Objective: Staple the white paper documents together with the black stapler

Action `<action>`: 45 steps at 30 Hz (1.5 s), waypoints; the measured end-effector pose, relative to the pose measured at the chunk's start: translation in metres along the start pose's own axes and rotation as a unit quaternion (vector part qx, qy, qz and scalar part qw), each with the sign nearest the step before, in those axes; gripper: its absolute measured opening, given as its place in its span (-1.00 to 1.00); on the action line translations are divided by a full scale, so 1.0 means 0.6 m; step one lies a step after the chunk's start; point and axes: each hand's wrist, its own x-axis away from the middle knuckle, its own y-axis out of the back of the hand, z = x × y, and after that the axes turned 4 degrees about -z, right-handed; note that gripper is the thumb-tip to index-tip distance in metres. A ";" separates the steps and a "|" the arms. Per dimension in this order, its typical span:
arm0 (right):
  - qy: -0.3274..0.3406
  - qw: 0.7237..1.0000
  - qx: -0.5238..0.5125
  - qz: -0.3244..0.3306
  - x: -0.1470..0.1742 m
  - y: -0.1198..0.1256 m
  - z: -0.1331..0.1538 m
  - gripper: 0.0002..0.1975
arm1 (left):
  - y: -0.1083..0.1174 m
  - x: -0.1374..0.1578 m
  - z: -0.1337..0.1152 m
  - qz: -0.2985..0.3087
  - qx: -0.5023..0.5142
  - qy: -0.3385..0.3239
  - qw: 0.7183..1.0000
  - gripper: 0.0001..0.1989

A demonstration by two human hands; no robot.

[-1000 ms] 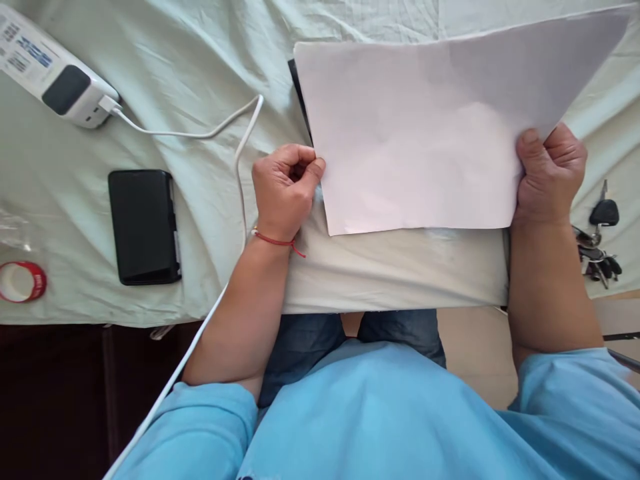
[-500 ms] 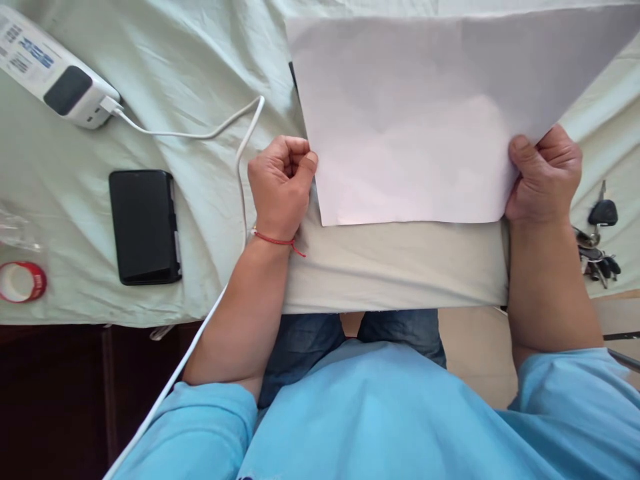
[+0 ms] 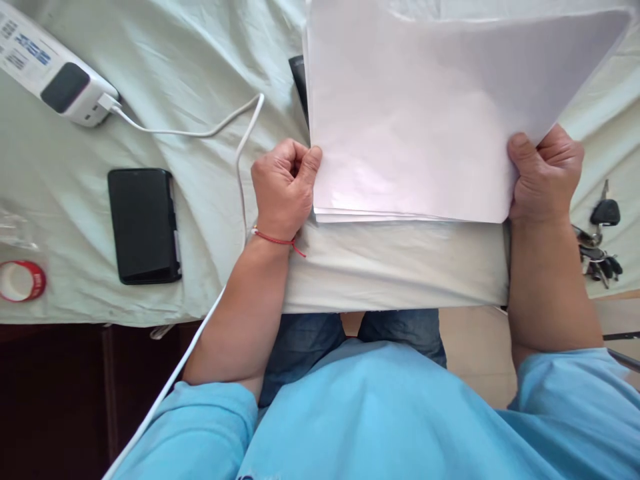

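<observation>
Between my hands, white sheets of paper (image 3: pixel 410 120) are held over the cloth-covered table, their lower edges slightly fanned at the left corner. My left hand (image 3: pixel 286 175), with a red string round the wrist, is closed on the left edge, thumb on top. On the right side, my right hand (image 3: pixel 546 172) grips the sheets with the thumb pressed on the upper face and the fingers curled beneath. A dark object (image 3: pixel 299 83) peeks out from behind the left edge; most of it is hidden by the paper.
To the left lie a black phone (image 3: pixel 143 227), a white power strip (image 3: pixel 65 73) with a plugged white cable (image 3: pixel 200 135), and a red tape roll (image 3: pixel 23 281). Keys (image 3: pixel 605 213) rest at the right. The pale green cloth (image 3: pixel 390 273) ends at the table's front edge.
The left side of the paper has shifted right and its sheets have fanned apart, showing several lower edges. More of the dark object shows. My left hand moved slightly right.
</observation>
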 end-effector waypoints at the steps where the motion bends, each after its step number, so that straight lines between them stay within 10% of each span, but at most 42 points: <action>1: -0.002 1.000 0.004 0.000 0.000 0.000 0.001 -0.33 | 0.001 0.000 -0.002 0.001 0.002 0.000 1.000 -0.45; 10: -0.022 0.998 0.007 -0.059 -0.028 0.037 -0.020 -0.38 | -0.006 0.011 -0.021 0.101 0.059 0.008 0.993 -0.54; 45: -0.007 0.997 0.030 -0.076 -0.033 0.057 -0.040 -0.49 | -0.001 0.007 -0.019 0.104 0.031 0.015 0.994 -0.43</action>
